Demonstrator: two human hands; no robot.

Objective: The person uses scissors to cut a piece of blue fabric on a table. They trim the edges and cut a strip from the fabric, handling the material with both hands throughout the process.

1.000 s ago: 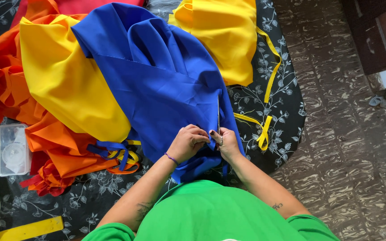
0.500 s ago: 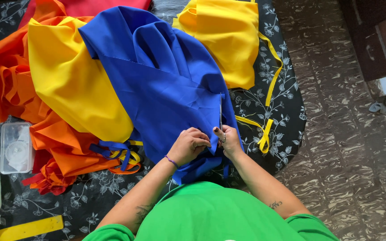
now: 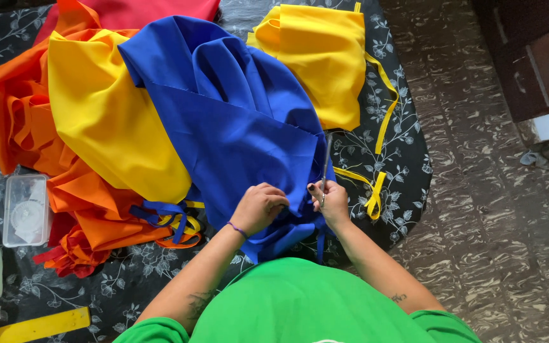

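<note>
A large blue cloth (image 3: 236, 121) lies spread over a table covered in black floral cloth (image 3: 408, 159). My left hand (image 3: 258, 206) is closed on the blue cloth's near edge and bunches it up. My right hand (image 3: 333, 202) grips a pair of scissors (image 3: 325, 166). Their thin blades point away from me along the right edge of the blue cloth. The two hands are a few centimetres apart. A purple band circles my left wrist.
Yellow cloth (image 3: 106, 114), orange cloth (image 3: 17, 114) and a second yellow piece (image 3: 325, 60) lie around the blue one. Yellow strips (image 3: 376, 190) trail at the right. A clear plastic box (image 3: 27, 209) and a yellow ruler (image 3: 36, 325) sit at the left. A dark cabinet (image 3: 535, 57) stands on the patterned floor.
The scissor blades now show stretched out along the blue cloth's right edge. Both hands stay at the near edge, slightly further apart than before.
</note>
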